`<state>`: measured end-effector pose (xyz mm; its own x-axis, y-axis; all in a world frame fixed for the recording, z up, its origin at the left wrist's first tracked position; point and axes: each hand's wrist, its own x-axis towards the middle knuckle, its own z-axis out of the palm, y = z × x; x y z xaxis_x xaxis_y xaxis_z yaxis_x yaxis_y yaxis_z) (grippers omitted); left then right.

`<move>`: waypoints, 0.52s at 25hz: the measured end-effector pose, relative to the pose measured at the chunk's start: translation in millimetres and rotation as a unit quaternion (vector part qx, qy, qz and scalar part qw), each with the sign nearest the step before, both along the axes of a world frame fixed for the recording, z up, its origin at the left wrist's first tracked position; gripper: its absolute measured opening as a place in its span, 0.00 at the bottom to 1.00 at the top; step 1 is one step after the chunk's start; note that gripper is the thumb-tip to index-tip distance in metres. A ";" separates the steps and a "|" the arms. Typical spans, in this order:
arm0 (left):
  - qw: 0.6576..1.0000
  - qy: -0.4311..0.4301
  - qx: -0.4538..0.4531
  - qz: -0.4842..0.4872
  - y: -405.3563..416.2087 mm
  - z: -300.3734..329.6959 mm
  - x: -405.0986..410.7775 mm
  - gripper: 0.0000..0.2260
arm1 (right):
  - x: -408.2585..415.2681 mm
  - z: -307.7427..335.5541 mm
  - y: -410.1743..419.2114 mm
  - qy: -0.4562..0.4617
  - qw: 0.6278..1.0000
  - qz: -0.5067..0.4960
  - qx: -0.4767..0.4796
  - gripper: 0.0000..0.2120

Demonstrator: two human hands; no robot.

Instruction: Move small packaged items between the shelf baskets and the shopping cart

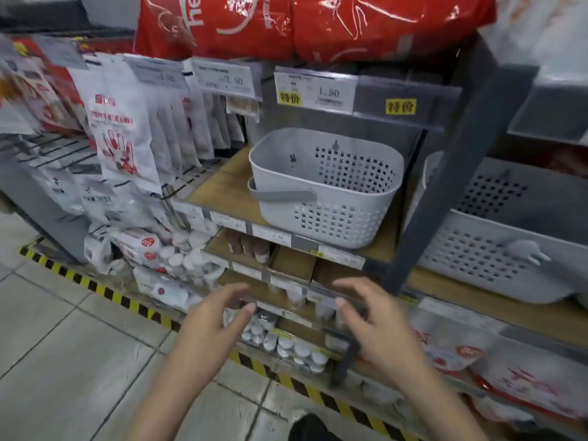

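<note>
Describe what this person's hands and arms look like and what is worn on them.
Both the left hand and the right hand are bare: no gloves, rings, watch or bracelet show. Both forearms are uncovered down to the bottom edge of the picture, with no sleeve in view. Fingernails look short and unpainted.

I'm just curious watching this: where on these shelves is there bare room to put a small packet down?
Bare wood lies left of the grey basket, up to the hanging packets. The basket itself looks empty. Lower shelves by both hands are crowded.
</note>
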<state>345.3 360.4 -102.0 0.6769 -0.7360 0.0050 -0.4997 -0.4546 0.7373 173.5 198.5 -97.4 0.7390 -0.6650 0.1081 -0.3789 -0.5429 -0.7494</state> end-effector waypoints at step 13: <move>0.940 -0.277 -0.040 -0.195 -164.0 61.0 137.4 0.17 | 98.3 58.1 -114.3 0.064 0.969 -0.144 -0.188 0.06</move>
